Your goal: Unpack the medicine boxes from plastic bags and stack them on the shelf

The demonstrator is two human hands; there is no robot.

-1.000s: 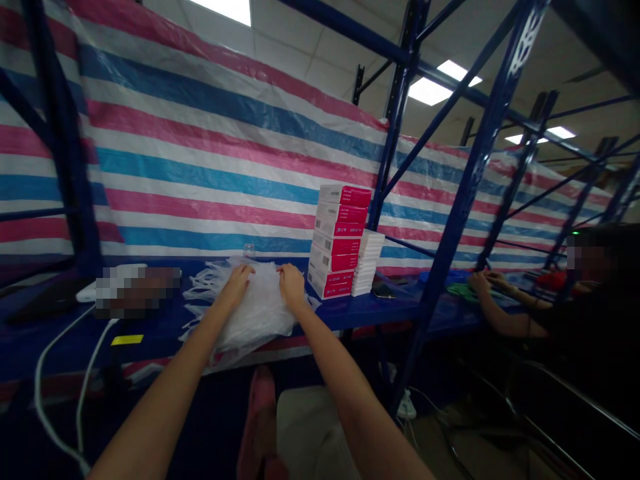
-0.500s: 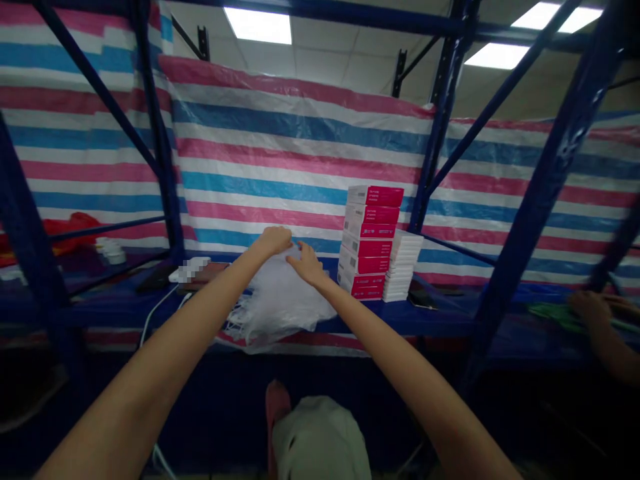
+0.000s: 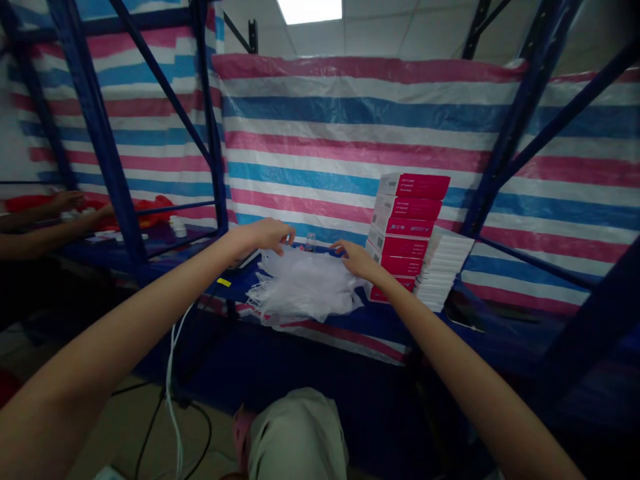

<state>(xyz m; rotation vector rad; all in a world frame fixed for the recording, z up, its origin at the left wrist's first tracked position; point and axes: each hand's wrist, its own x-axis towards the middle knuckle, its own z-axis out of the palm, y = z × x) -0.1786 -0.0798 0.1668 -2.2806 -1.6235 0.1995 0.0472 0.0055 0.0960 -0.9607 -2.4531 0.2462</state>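
Observation:
A heap of sheer white drawstring pouches [image 3: 313,287] lies on the blue shelf in front of me, loose strings trailing off its left side. My left hand [image 3: 270,235] hovers at the heap's back left edge, fingers bent and apart, with nothing visible in it. Over the back right edge, my right hand [image 3: 354,259] has its thumb and fingers parted and also looks bare. Between the two hands, behind the pouches, stands a small clear container [image 3: 311,241].
A tall stack of pink-and-white boxes [image 3: 413,230] rises right of the pouches, beside a stack of white packets [image 3: 445,270] and a dark phone-like object [image 3: 464,317]. Blue posts [image 3: 210,133] frame the shelf. At far left, another person's arms [image 3: 55,230] reach over red material.
My view has turned left. My hands, close together above the pouches before, have moved apart to either side, and the small clear container now shows between them.

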